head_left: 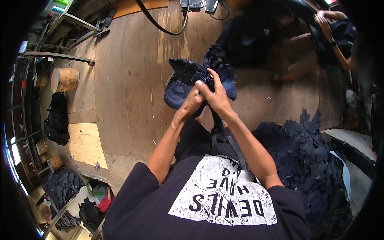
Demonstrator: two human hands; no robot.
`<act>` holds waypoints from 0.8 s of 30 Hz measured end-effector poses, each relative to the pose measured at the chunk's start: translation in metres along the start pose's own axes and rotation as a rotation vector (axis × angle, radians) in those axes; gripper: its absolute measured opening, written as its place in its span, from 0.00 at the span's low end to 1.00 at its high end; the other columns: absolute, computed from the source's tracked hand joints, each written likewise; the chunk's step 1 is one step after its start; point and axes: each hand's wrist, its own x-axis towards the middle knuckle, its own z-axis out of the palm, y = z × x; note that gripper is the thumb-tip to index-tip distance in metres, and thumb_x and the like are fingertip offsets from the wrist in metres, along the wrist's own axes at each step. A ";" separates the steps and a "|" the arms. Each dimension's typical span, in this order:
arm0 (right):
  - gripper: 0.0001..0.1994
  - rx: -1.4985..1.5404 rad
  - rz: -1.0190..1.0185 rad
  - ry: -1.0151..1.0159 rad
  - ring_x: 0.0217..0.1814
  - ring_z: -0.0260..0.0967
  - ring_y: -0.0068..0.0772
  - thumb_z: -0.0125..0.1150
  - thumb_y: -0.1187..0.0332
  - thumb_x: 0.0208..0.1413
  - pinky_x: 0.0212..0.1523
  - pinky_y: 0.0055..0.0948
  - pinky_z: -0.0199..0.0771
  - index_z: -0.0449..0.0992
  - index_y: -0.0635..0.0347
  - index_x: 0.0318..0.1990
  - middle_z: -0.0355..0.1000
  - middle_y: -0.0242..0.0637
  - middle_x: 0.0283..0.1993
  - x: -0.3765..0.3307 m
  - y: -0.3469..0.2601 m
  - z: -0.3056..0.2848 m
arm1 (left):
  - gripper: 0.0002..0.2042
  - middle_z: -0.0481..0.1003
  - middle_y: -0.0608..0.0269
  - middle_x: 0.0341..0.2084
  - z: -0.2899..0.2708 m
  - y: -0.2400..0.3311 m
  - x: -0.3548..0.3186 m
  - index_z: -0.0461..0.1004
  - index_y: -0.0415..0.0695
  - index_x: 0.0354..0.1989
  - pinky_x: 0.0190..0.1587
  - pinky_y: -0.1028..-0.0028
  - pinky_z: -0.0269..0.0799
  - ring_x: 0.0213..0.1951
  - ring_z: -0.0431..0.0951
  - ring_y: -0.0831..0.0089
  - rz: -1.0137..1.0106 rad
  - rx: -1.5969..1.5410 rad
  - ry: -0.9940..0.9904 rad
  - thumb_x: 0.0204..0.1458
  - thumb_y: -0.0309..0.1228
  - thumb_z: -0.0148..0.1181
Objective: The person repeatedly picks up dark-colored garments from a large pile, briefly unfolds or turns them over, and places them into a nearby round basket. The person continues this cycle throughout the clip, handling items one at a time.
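Note:
A bunched dark blue denim garment (176, 94) hangs from both my hands, in the middle of the view. My left hand (193, 101) is closed in a fist on its near edge. Right beside it, my right hand (217, 96) grips the cloth, its thumb lying over toward the left hand and its index finger stretched forward along the fabric. Part of the garment rises beyond the hands into a loose dark fold. The fingertips under the cloth are hidden.
Wooden boards (128, 80) spread ahead. A large heap of dark cloth pieces (300, 160) lies at my right, and more dark cloth (248, 44) ahead right. Another person's arm (338, 52) shows far right. At left stand a round wooden drum (65, 80) and a dark bundle (57, 119).

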 end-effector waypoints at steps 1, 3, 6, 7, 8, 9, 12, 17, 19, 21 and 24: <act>0.41 -0.075 -0.057 0.026 0.59 0.75 0.35 0.76 0.52 0.56 0.61 0.33 0.74 0.65 0.62 0.72 0.76 0.49 0.59 -0.004 0.005 0.002 | 0.13 0.79 0.59 0.36 0.014 0.001 -0.001 0.75 0.34 0.48 0.49 0.66 0.74 0.40 0.77 0.68 -0.025 0.114 0.019 0.58 0.28 0.56; 0.43 0.169 -0.033 0.115 0.53 0.77 0.30 0.82 0.58 0.50 0.54 0.31 0.79 0.66 0.63 0.70 0.77 0.45 0.57 -0.007 0.013 -0.009 | 0.17 0.76 0.45 0.54 0.033 0.003 -0.005 0.77 0.33 0.51 0.54 0.66 0.76 0.56 0.76 0.58 -0.036 0.196 0.082 0.56 0.31 0.61; 0.25 0.202 0.066 0.029 0.45 0.77 0.24 0.76 0.72 0.53 0.50 0.27 0.80 0.77 0.62 0.60 0.80 0.35 0.46 -0.001 0.010 -0.045 | 0.26 0.71 0.42 0.62 0.037 0.000 -0.014 0.75 0.37 0.59 0.59 0.64 0.76 0.65 0.72 0.53 0.225 0.372 -0.001 0.52 0.35 0.71; 0.20 0.217 0.107 0.077 0.42 0.78 0.23 0.75 0.75 0.54 0.47 0.25 0.81 0.80 0.61 0.55 0.81 0.31 0.42 0.001 0.005 -0.057 | 0.30 0.71 0.41 0.63 0.033 -0.002 -0.016 0.73 0.38 0.61 0.60 0.63 0.76 0.66 0.72 0.53 0.215 0.347 -0.055 0.50 0.36 0.73; 0.18 0.290 0.108 0.067 0.43 0.79 0.23 0.75 0.75 0.55 0.47 0.26 0.81 0.81 0.61 0.54 0.82 0.32 0.43 0.004 -0.004 -0.069 | 0.34 0.68 0.39 0.66 0.027 -0.004 -0.016 0.72 0.39 0.63 0.61 0.61 0.75 0.67 0.71 0.51 0.212 0.284 -0.069 0.48 0.37 0.76; 0.17 0.316 0.220 0.056 0.43 0.80 0.23 0.75 0.74 0.55 0.47 0.26 0.82 0.81 0.62 0.52 0.82 0.32 0.44 0.006 -0.016 -0.086 | 0.38 0.65 0.37 0.68 0.018 -0.005 -0.014 0.70 0.40 0.65 0.62 0.59 0.74 0.67 0.71 0.50 0.147 0.143 0.003 0.46 0.39 0.79; 0.22 0.327 0.274 -0.091 0.46 0.80 0.25 0.80 0.76 0.49 0.53 0.28 0.82 0.81 0.62 0.53 0.83 0.32 0.46 0.004 -0.040 -0.120 | 0.46 0.62 0.41 0.72 -0.007 -0.005 0.005 0.66 0.41 0.70 0.69 0.53 0.64 0.73 0.63 0.51 0.160 0.161 0.442 0.43 0.44 0.83; 0.41 -0.006 0.242 -0.203 0.60 0.75 0.32 0.87 0.77 0.34 0.65 0.34 0.75 0.75 0.61 0.63 0.76 0.37 0.59 0.002 -0.065 -0.136 | 0.50 0.69 0.51 0.66 -0.028 -0.009 0.056 0.62 0.41 0.74 0.74 0.56 0.58 0.69 0.67 0.62 0.245 0.109 -0.125 0.44 0.46 0.83; 0.42 -0.025 0.158 -0.306 0.60 0.75 0.32 0.88 0.77 0.33 0.65 0.35 0.75 0.74 0.61 0.63 0.75 0.37 0.60 0.003 -0.074 -0.142 | 0.46 0.74 0.58 0.60 -0.032 -0.017 0.066 0.62 0.45 0.75 0.68 0.66 0.67 0.62 0.73 0.68 -0.049 -0.205 -0.352 0.47 0.42 0.80; 0.41 0.003 0.208 -0.238 0.61 0.74 0.33 0.87 0.78 0.32 0.66 0.34 0.74 0.77 0.60 0.61 0.77 0.36 0.57 0.004 -0.080 -0.149 | 0.46 0.76 0.61 0.58 -0.034 -0.027 0.072 0.61 0.49 0.76 0.66 0.70 0.69 0.59 0.75 0.70 -0.074 -0.246 -0.439 0.48 0.40 0.79; 0.38 0.096 0.204 -0.232 0.61 0.75 0.32 0.85 0.82 0.30 0.65 0.33 0.74 0.79 0.61 0.57 0.80 0.34 0.53 -0.002 -0.077 -0.156 | 0.47 0.75 0.60 0.60 -0.034 -0.035 0.077 0.59 0.50 0.77 0.65 0.70 0.68 0.60 0.75 0.71 -0.013 -0.184 -0.309 0.48 0.38 0.79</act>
